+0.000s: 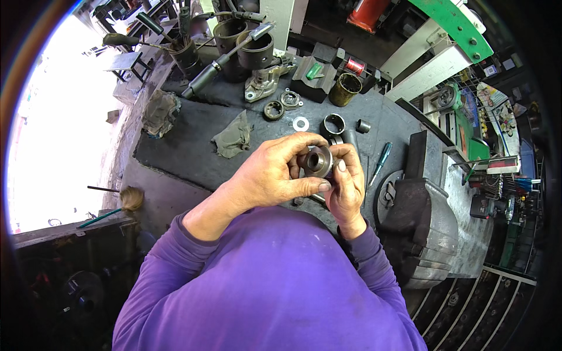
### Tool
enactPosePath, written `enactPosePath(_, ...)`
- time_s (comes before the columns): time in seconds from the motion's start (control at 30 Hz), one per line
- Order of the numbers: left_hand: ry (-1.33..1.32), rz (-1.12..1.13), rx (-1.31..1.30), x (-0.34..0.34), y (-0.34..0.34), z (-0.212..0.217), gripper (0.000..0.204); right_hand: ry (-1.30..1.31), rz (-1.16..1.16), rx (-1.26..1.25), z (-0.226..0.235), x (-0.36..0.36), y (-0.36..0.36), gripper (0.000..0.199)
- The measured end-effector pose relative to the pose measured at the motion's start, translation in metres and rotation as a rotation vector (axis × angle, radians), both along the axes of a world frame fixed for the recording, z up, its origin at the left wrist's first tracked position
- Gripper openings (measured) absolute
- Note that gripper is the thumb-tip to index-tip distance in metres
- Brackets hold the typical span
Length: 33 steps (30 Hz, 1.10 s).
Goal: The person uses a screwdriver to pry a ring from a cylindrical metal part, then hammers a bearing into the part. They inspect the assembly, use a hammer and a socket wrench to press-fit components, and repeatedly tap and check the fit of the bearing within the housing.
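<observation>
Both hands hold one small round metal bushing (317,161) with a hollow centre, a little above the dark workbench (181,146). My left hand (272,172) wraps it from the left, thumb under it and fingers over the top. My right hand (348,181) pinches its right side with thumb and fingertips. Purple sleeves cover both forearms. Just beyond the hands lie a steel ring (334,124), a white washer (301,123) and a small dark cylinder (363,126).
A grey rag (234,137), a small gear (273,110), a brass sleeve (345,89), large dark cylinders (255,51) and a long-handled tool (225,58) sit farther back. A green-handled screwdriver (379,163) lies right of the hands, beside a heavy grey vise (418,228).
</observation>
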<state>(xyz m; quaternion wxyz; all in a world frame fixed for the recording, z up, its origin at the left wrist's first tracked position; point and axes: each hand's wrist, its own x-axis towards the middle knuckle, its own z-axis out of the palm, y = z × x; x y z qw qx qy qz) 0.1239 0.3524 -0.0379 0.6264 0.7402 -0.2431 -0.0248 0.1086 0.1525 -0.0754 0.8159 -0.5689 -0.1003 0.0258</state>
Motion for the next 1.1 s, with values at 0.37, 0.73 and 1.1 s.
enactPosePath(0.37,0.039,0.225,-0.212,0.01,-0.033,-0.003,0.041,-1.11,-0.375,-0.932,0.06,0.045,0.003,0.019)
enactPosePath(0.73,-0.114,0.491,-0.092,0.021,-0.037,-0.003,0.037,-0.509,-0.583,-0.719,0.039,0.045,0.043,0.022)
enactPosePath(1.1,-0.946,0.26,0.407,0.065,-0.012,-0.038,0.033,0.836,-0.036,0.085,0.006,0.053,0.031,0.021)
